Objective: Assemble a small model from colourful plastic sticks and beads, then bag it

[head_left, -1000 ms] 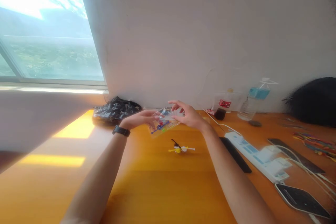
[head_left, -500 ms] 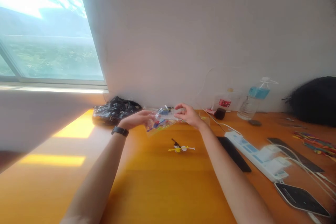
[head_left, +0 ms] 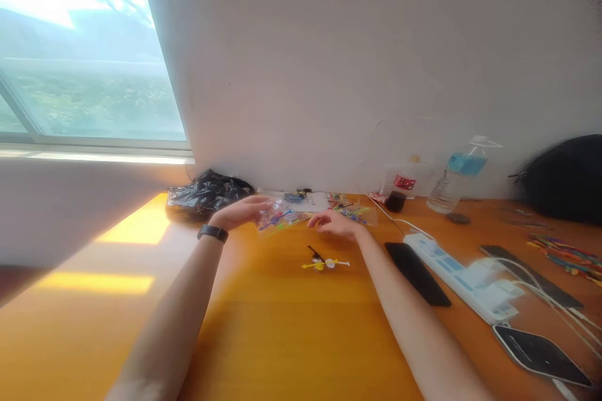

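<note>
My left hand [head_left: 244, 211], with a dark band on the wrist, grips the left end of a clear plastic bag [head_left: 281, 218] filled with small coloured sticks, low over the orange table [head_left: 291, 326]. To the right of the bag, my right hand [head_left: 335, 224] hovers just above the table with its fingers loosely curled and nothing visible in them. A small figure made of yellow, black and white sticks [head_left: 324, 261] lies on the table just in front of my right hand. More coloured sticks [head_left: 350, 208] and a white paper [head_left: 308, 200] lie behind the hands, near the wall.
A black plastic bag [head_left: 207, 194] sits at the back left. On the right lie a black phone [head_left: 416, 272], a white power strip [head_left: 463, 279] with cables, another phone [head_left: 540, 354], a water bottle [head_left: 454, 182], a small dark cup [head_left: 395, 201] and loose coloured sticks [head_left: 564, 255].
Both hands have dropped toward the table. My right hand has let go of the clear bag and moved down to the right, while my left hand still holds the bag.
</note>
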Demonstrator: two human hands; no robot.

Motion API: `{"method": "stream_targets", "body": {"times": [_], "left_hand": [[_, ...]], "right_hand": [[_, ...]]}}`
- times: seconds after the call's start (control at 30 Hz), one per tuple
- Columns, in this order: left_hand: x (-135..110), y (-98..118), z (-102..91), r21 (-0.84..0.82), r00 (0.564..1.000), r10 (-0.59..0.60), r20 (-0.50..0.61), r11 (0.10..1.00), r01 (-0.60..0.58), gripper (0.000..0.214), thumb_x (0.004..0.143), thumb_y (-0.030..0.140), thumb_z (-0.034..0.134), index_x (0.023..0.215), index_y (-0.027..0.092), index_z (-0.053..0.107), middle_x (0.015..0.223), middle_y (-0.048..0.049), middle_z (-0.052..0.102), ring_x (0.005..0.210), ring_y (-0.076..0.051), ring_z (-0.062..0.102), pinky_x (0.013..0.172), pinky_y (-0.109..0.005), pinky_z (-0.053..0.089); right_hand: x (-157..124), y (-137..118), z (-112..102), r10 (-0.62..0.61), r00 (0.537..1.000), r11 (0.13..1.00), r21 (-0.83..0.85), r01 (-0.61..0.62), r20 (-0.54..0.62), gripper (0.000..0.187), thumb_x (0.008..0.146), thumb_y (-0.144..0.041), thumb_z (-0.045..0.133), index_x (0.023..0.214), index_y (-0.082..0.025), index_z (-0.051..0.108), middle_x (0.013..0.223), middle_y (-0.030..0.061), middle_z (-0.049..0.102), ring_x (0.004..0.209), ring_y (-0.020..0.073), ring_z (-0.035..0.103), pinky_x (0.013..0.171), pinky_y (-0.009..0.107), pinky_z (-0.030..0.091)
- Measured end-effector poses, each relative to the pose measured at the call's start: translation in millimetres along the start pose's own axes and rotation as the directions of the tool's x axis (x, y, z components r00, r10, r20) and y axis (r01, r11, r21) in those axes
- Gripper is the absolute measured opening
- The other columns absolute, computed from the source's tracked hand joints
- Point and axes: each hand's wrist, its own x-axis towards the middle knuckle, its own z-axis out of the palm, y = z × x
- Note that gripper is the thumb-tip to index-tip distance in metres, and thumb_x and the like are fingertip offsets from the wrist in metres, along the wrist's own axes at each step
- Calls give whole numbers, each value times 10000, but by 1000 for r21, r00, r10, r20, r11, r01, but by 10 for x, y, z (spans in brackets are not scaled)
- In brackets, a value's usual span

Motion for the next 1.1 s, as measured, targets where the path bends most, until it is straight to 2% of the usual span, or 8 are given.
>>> {"method": "stream_targets", "body": {"times": [0.13,0.3,0.43,0.6,0.73,0.87,0.93,1.1], "left_hand": [[-16,10,-2,-1,1000,5,-29,1000,-6,527,845,500,768,1222,136,710,944,-87,718,651,-106,585,602,-227,487],[-22,19,13,13,1000,4,-31,1000,-4,527,838,514,771,1201,135,717,972,-92,720,644,-102,575,603,-225,493],[-19,13,-9,19,999,16,-32,1000,-16,526,840,521,768,1194,134,719,983,-95,719,639,-98,577,608,-225,498],[-20,2,-35,29,999,24,-40,999,-23,507,855,518,755,1177,128,717,1034,-117,726,639,-99,584,596,-224,497],[-22,1,-32,24,999,28,-22,999,-27,486,862,514,745,1167,137,721,975,-98,730,640,-107,592,594,-224,498],[-5,0,-21,35,1000,13,-21,999,-13,510,852,524,753,1189,142,716,978,-95,729,643,-111,600,606,-233,514],[3,10,-6,46,1000,15,2,999,-15,515,859,527,744,1208,149,713,997,-96,731,641,-109,602,603,-232,512],[-3,80,78,62,997,38,72,997,-42,544,875,525,728,1286,171,688,1074,-111,729,679,-128,646,620,-253,534]], "right_hand": [[-13,7,-32,-1,952,954,-285,92,305,331,671,-189,735,985,-220,834,820,6,729,710,134,592,616,213,424],[57,54,93,-57,924,947,-273,170,379,208,679,-274,778,865,-220,854,840,20,741,694,126,589,607,208,427],[33,47,21,-41,952,960,-253,122,302,284,659,-409,846,876,-226,854,898,34,750,753,151,642,665,229,463],[-190,-148,-259,-45,978,984,-160,79,204,374,706,-481,826,936,-187,842,922,68,762,831,179,661,748,269,485],[-338,-335,-421,-48,995,998,-46,44,-91,443,731,-516,800,991,-158,813,805,51,732,665,132,573,609,249,438],[-298,-493,-431,-69,915,995,39,92,-399,440,710,-507,804,961,-146,788,784,53,723,647,131,574,578,244,443],[-250,-582,-381,-97,890,995,-23,97,-445,393,718,-493,793,917,-155,792,791,58,726,677,151,599,591,258,472],[-202,-805,-186,-167,899,975,-201,91,-405,300,792,-442,728,917,-181,808,829,65,733,733,181,621,588,274,508]]}}
